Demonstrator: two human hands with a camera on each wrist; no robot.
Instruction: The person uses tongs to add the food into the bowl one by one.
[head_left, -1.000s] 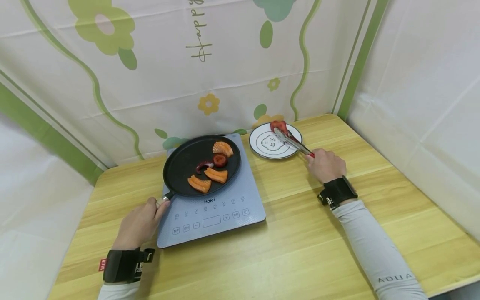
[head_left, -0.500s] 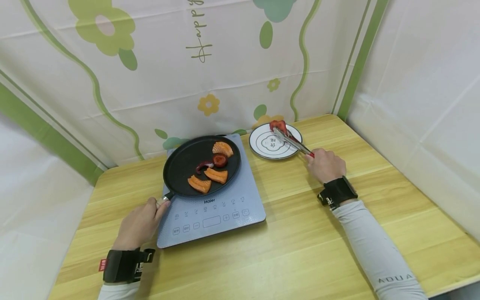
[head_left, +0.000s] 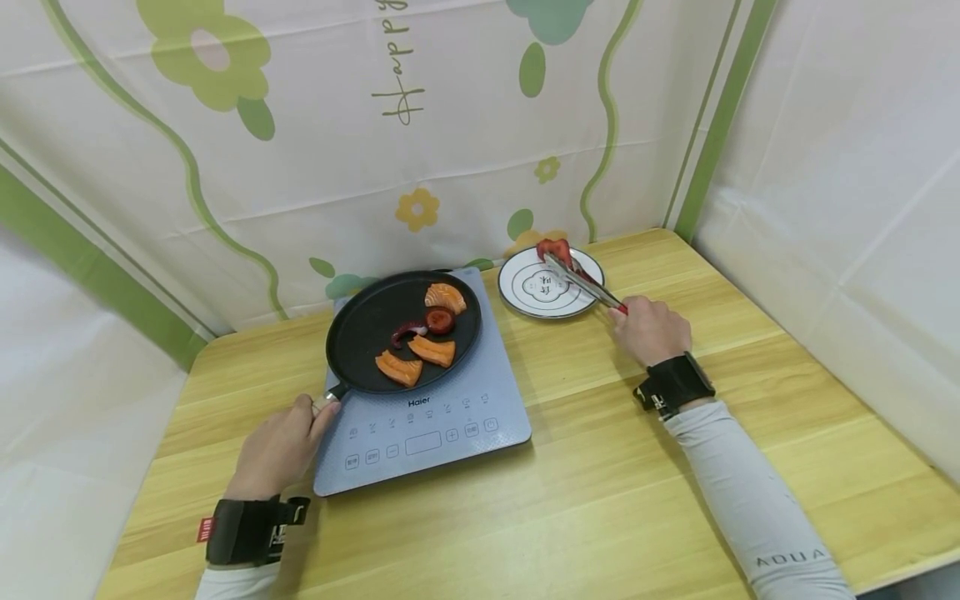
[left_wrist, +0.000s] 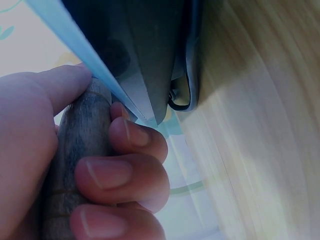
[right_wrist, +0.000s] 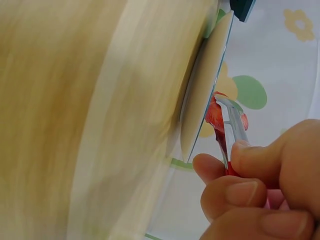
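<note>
My left hand (head_left: pixel 277 450) grips the wooden handle (left_wrist: pixel 85 130) of a black frying pan (head_left: pixel 367 325), fingers curled round it. In the pan lie several pieces of orange salmon (head_left: pixel 433 350), a red tomato slice (head_left: pixel 440 321) and a small dark-red octopus tentacle (head_left: pixel 407 332). My right hand (head_left: pixel 654 331) holds metal tongs (head_left: pixel 581 282) with red grips, thumb and fingers pinching them. The tong tips are at a red tomato slice (head_left: pixel 553 249) at the far side of the white plate (head_left: pixel 517 287). A darker red piece (right_wrist: pixel 219 132) shows by the tongs in the right wrist view.
The pan stands on a grey-blue induction cooker (head_left: pixel 480 417) with a touch panel. Cooker and plate rest on a wooden table (head_left: pixel 600 483). A flower-patterned cloth (head_left: pixel 322 167) hangs close behind them, and white cloth (head_left: pixel 862 208) stands along the right side.
The tong tips and the red tomato slice have shifted slightly left over the plate. My left hand and the pan have stayed in place.
</note>
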